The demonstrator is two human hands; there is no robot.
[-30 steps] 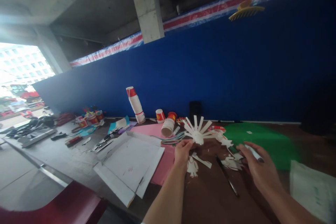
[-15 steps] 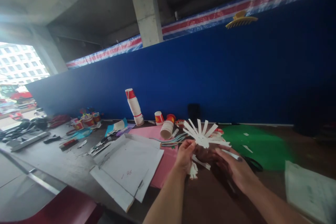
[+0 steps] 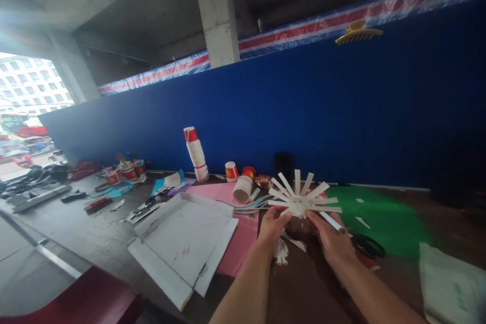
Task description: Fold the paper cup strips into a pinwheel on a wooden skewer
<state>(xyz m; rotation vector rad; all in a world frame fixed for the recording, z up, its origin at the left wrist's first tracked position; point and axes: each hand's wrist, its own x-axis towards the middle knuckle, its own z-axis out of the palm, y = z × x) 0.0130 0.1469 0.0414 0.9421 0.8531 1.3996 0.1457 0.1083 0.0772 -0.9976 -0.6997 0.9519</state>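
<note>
My left hand [image 3: 274, 228] pinches the lower left edge of a white paper cutout [image 3: 298, 206], whose long strips fan out from a round middle with small dark marks. At its lower right edge, my right hand [image 3: 329, 235] also grips it. A white marker pen [image 3: 332, 223] is tucked in the right hand's fingers and points to the lower right. Below the cutout, cut paper scraps [image 3: 281, 252] lie on the dark table. Dark-handled scissors [image 3: 367, 245] rest just right of my right hand.
An opened grey-white cardboard box [image 3: 186, 238] lies left on pink paper [image 3: 243, 248]. Behind stand a tall cup stack [image 3: 196, 154], a red-and-white cup [image 3: 231, 171] and a tipped cup stack [image 3: 243, 187]. Green paper [image 3: 395, 217] and a whitish bag [image 3: 451, 283] lie right. A blue partition [image 3: 304, 106] borders the back.
The cutout has turned more toward me, showing marks on its middle. My right hand has moved up to its edge, the pen still in its fingers. The view has shifted slightly.
</note>
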